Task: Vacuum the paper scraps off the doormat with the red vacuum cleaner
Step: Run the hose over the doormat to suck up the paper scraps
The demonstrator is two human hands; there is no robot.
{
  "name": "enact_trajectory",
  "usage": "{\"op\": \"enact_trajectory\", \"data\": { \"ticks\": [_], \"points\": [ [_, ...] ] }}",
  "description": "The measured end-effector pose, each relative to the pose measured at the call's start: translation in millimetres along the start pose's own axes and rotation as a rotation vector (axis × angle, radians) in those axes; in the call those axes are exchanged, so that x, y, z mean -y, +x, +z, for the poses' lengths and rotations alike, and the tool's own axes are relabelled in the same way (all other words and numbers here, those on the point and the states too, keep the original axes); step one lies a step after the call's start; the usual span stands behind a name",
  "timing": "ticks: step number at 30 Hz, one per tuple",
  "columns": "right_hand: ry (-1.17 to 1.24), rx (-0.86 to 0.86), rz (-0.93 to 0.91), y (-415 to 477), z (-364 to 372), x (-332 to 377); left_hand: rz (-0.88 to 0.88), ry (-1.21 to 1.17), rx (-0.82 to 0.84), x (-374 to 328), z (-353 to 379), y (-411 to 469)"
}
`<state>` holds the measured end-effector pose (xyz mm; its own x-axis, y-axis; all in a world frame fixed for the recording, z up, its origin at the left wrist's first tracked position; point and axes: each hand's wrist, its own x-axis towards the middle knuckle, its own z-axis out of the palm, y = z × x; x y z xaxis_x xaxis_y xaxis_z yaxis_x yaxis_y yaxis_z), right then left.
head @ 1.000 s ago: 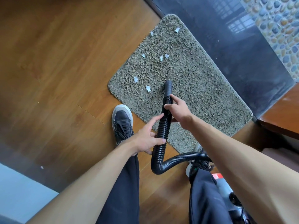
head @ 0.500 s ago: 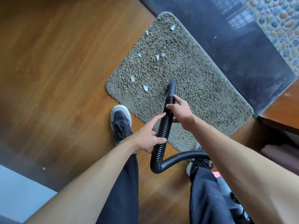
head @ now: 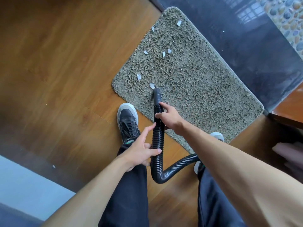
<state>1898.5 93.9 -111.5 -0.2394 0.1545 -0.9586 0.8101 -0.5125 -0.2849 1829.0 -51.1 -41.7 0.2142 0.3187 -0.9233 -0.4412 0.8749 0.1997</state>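
The black nozzle (head: 157,94) of my vacuum hose (head: 157,136) now sits on the near left part of the doormat (head: 188,76), its mouth touching the closest paper scrap (head: 152,85); 0.5 s ago the tip lay further right on the mat, clear of that scrap. I count 6 other scraps on the mat: 1 just to the left (head: 139,76), 3 in a loose row further up (head: 164,53), and 2 near the far corner (head: 179,23). My right hand (head: 168,117) is closed around the ribbed hose just behind the nozzle, index finger stretched along it. My left hand (head: 141,149) holds the hose lower down in a loose grip, thumb across the front and index finger pointing up its side, much as before. Below my hands the hose bends and runs off right behind my right leg; the red vacuum body is not visible. My left shoe (head: 127,120) stands on the wooden floor (head: 65,63) at the mat's edge, my right shoe (head: 217,135) on the mat's near edge. 1 stray scrap (head: 53,166) lies on the floor, far left.
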Motion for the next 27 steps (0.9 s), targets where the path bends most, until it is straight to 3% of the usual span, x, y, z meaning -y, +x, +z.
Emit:
{"op": "enact_trajectory", "data": {
  "ticks": [16,27],
  "points": [
    [-0.189,0.056,-0.029,13,38,22,0.007,-0.093,-0.057,11,-27,-13],
    [-0.254,-0.011,-0.08,25,54,46,0.042,-0.095,-0.081,2,-52,-9]
  ]
}}
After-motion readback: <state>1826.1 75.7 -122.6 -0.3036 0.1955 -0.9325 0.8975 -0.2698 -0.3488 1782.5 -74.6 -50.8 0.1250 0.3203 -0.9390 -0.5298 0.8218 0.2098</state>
